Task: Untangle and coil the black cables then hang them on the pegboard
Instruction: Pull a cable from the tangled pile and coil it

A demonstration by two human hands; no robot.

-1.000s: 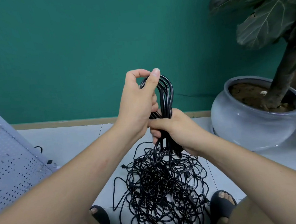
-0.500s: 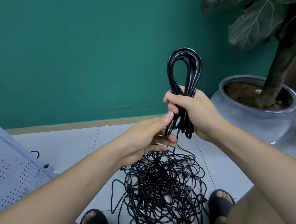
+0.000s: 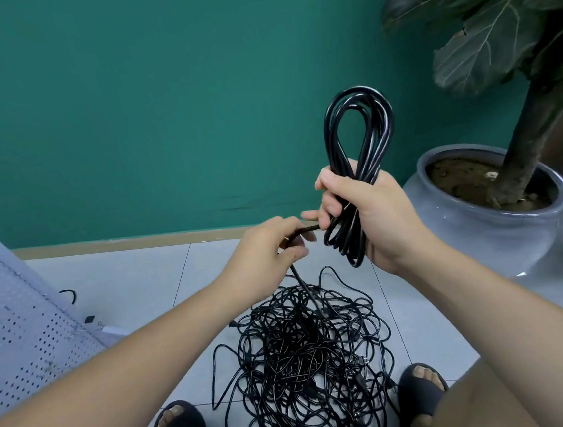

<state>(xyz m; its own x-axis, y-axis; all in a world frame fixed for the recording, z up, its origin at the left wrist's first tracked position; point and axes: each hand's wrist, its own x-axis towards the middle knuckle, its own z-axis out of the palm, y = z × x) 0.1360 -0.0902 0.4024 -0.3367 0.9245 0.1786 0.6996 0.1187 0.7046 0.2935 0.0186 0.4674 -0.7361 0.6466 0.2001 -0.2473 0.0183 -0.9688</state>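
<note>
Cable coil (image 3: pixel 331 139): black, several long loops gathered into one bundle and held upright. The right hand (image 3: pixel 373 218) grips it round the middle, fingers curled tight about the strands. One rounded end stands above the fist and a shorter end hangs below it.

Loose strand (image 3: pixel 299 278): black and single. The left hand (image 3: pixel 266 252) pinches it between thumb and curled fingers just beside the coil's lower end. From the pinch it drops into the heap below.

Tangled heap (image 3: pixel 304 355): black cables, unsorted, many loops crossing. It lies on the tiled floor (image 3: pixel 125 280) under both hands, between the person's feet.

Sandals: dark, one at each lower corner of the heap, left (image 3: pixel 183 426) and right (image 3: pixel 417 389), toes showing.

Pegboard (image 3: pixel 17 342): pale, perforated, leaning at the left edge of the view, well apart from the hands. A small white item (image 3: pixel 112 329) lies at its foot; what it is cannot be told.

Pot (image 3: pixel 502 236): grey, round and glazed, on the floor to the right. It holds soil and a plant (image 3: pixel 483 39) with broad dark leaves.

Wall (image 3: pixel 159 104): teal, with a tan skirting strip (image 3: pixel 121 244) where it meets the floor.
</note>
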